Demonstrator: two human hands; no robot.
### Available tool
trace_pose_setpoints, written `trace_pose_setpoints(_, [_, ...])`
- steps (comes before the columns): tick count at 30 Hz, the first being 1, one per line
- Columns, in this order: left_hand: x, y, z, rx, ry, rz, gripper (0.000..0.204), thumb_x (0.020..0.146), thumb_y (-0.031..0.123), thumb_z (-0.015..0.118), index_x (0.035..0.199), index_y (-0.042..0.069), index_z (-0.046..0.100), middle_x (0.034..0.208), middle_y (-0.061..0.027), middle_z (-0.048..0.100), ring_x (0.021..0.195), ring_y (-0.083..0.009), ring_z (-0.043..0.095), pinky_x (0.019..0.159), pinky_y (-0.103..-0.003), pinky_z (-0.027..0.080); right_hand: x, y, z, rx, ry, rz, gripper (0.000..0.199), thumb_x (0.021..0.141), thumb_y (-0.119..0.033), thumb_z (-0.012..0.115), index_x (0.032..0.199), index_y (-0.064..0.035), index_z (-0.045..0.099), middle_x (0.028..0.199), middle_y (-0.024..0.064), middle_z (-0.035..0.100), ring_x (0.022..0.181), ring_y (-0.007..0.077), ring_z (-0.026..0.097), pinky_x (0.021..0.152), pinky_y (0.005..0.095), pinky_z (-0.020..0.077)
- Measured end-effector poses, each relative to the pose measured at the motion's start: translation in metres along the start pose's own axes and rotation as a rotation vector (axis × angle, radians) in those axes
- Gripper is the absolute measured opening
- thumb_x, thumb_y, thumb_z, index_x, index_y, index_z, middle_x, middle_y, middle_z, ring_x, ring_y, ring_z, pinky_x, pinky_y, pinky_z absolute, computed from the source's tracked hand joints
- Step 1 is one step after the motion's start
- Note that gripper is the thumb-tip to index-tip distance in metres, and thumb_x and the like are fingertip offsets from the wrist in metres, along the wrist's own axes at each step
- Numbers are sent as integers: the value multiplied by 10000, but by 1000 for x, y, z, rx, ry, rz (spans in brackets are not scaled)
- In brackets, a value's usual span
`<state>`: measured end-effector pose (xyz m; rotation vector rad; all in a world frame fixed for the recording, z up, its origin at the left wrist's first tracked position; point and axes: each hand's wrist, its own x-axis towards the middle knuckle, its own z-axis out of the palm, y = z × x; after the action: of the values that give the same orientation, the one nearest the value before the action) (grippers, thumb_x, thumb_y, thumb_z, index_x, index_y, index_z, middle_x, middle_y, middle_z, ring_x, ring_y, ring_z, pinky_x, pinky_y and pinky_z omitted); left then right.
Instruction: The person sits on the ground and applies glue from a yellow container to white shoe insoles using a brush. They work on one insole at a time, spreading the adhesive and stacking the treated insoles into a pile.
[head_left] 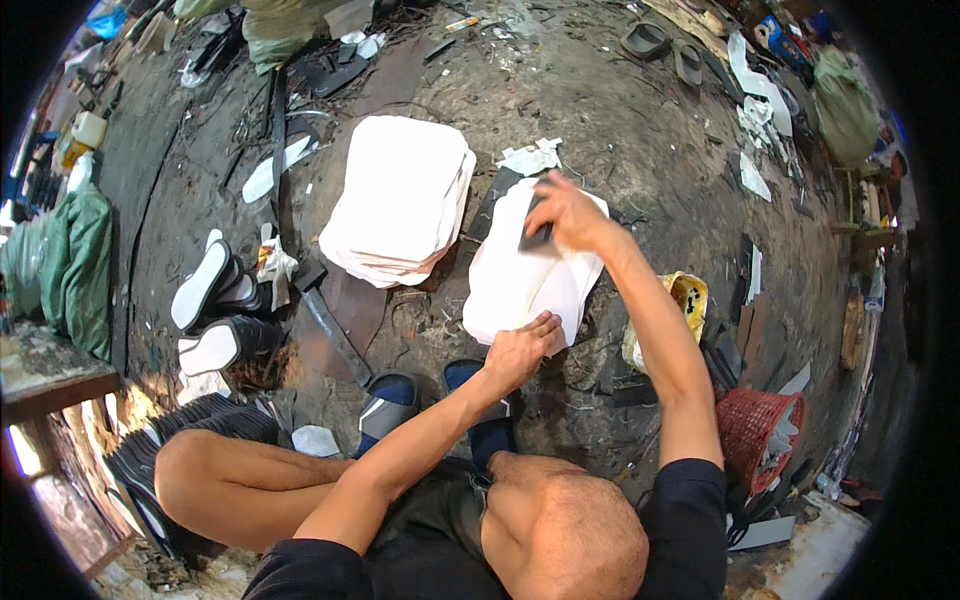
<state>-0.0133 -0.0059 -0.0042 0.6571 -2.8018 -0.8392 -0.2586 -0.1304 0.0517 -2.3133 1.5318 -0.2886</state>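
Note:
On the ground before me lies a stack of white sheets (510, 265) with rounded corners. Over its upper part, my right hand (568, 215) is closed on a dark flat pad (535, 230); motion blurs the fingers a little. The pad seems to touch the top sheet, though its exact kind cannot be made out. My left hand (525, 350) lies across the near edge of the same stack, fingers outstretched on the sheet and its thumb hidden. Just left stands a second, thicker pile of white sheets (400, 195), its edges uneven.
A hammer (335, 325) lies left of my feet, near several black-and-white sandals (205, 285). Right of my right forearm are a yellow-rimmed container (690, 300) and a red basket (745, 425). Scraps litter the dark floor; a green sack (78, 265) stands far left.

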Motion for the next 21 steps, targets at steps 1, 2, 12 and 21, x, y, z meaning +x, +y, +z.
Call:
trace_pose_setpoints(1, [1,0,-1,-18,-26,-19,575,770,43,655,1335,93,561,1453,-24,541,1344,-158,511,818,-328,591,-7,-4,7,48,-106,-44,344,677,-7,643,907,-221,782,1053,-17,744,1233,223,588,1132,508,329])
trace_pose_setpoints(2, [-3,3,-2,-10,-30,0,575,771,39,652,1336,95,559,1451,-22,543,1342,-159,512,811,-332,593,-20,1,-2,90,-132,32,367,666,-1,617,904,-229,779,1046,-31,744,1221,198,595,1138,463,316])
trace_pose_setpoints(12, [-2,-7,-15,54,51,100,588,747,3,639,1324,91,567,1456,-61,535,1347,-202,511,773,-338,601,-145,-83,-8,260,-136,758,379,862,-223,668,1239,-180,681,1109,152,712,1026,378,668,878,465,525])
trace_pose_setpoints(21, [4,-18,-19,-21,104,28,537,752,-25,593,1279,80,576,1438,-61,539,1379,-226,472,862,-352,581,-58,-93,52,-562,211,321,459,836,-199,618,1294,-194,635,934,129,738,878,303,722,768,457,556])
